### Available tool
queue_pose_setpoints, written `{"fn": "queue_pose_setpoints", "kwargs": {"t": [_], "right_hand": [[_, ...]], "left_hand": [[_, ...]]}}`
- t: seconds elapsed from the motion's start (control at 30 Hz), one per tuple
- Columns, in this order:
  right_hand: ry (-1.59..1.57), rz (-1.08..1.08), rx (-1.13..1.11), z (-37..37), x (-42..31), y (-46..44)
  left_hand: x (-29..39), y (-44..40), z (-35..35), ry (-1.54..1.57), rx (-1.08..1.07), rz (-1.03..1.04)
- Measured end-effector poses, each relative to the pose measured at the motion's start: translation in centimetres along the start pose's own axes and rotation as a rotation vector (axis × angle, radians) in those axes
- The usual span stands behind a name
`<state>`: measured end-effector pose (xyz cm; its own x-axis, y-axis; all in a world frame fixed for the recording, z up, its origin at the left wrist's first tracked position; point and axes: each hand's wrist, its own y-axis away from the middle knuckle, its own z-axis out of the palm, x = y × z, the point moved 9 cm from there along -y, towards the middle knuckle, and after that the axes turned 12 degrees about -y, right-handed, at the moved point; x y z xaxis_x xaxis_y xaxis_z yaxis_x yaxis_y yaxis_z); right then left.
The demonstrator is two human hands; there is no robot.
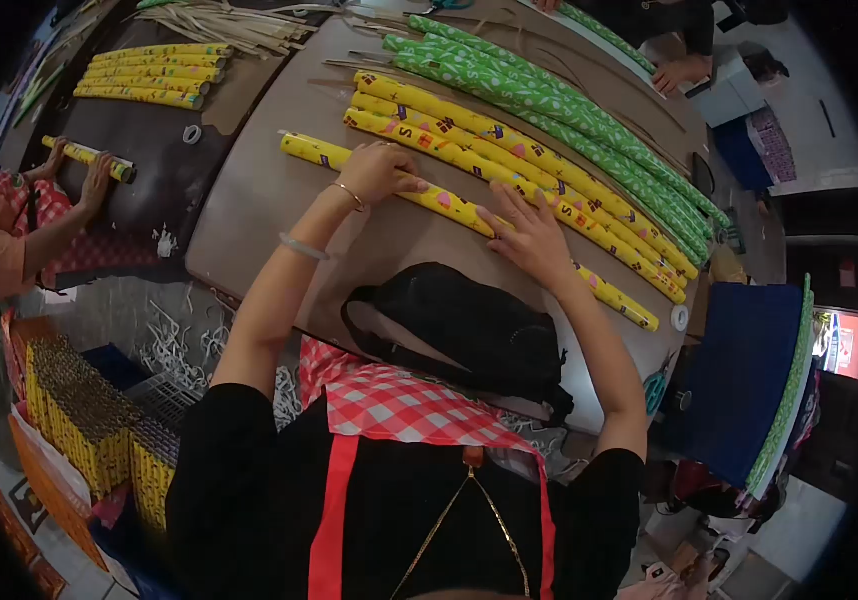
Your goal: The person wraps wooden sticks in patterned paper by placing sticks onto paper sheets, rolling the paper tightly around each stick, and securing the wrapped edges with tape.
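A long yellow patterned roll of wrapping paper [446, 203] lies across the table in front of me. My left hand [381, 172] bends over its left part, fingers drawn together on the paper. Further right, my right hand [531, 238] rests on the same roll with its fingers spread. Just beyond, several more yellow rolls [539, 160] lie side by side, and behind them are green patterned rolls [559, 105]. A black bag [459, 320] sits on the table's near edge, between my forearms.
A co-worker's hands [97, 180] hold a yellow roll at the left table. Short yellow rolls [154, 75] lie beyond. Another person's hand [682, 72] is at the far right. A tape roll [680, 318] sits by the right edge; stacked yellow rolls [79, 420] stand lower left.
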<state>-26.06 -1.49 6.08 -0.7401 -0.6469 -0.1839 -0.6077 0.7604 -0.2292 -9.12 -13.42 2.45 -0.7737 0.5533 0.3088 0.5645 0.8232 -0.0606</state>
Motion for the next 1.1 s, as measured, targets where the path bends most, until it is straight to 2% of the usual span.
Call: {"fn": "queue_pose_setpoints", "kwargs": {"t": [0.17,0.23,0.27,0.33,0.37,0.43,0.57,0.63,0.8,0.83,0.97,1.07,1.1], "right_hand": [[0.104,-0.107,-0.009,0.2,-0.7,0.4],[0.145,-0.232,-0.149,1.2,-1.9,0.6],[0.147,-0.241,-0.148,1.1,-2.0,0.3],[-0.021,-0.076,-0.098,0.1,-1.5,-1.3],[-0.02,-0.081,-0.1,0.1,-1.9,-2.2],[-0.11,0.053,-0.042,-0.1,-1.5,-4.2],[-0.006,-0.093,-0.122,2.5,-2.2,-4.7],[0.121,-0.259,-0.162,2.7,-3.7,-4.1],[-0.019,-0.12,-0.117,2.0,-3.0,-4.9],[-0.07,-0.06,-0.117,2.5,-2.4,-5.0],[-0.003,-0.064,-0.132,3.1,-2.5,-4.8],[0.028,-0.088,-0.135,4.4,-1.4,-4.0],[-0.049,-0.012,-0.223,4.8,-0.9,-4.1]], "left_hand": [[-0.2,0.1,0.2,0.029,-0.018,-0.008],[-0.2,0.1,0.3,0.039,-0.03,-0.017],[-0.1,0.1,0.2,0.023,-0.027,-0.014],[-0.3,0.0,0.2,0.005,-0.021,-0.015],[-0.2,0.0,0.1,0.011,0.001,-0.007],[-0.3,0.1,0.5,0.018,0.02,-0.003],[-0.4,0.0,0.5,0.03,-0.003,0.001],[-0.3,-0.1,0.7,0.018,0.002,0.017],[0.4,0.4,0.6,-0.048,-0.037,-0.011],[0.6,0.7,0.0,-0.051,0.063,0.022],[4.4,3.2,-2.8,-0.1,0.488,0.083],[8.7,3.6,0.4,-0.104,0.411,0.144],[9.2,3.6,1.1,-0.11,0.359,0.147]]}}
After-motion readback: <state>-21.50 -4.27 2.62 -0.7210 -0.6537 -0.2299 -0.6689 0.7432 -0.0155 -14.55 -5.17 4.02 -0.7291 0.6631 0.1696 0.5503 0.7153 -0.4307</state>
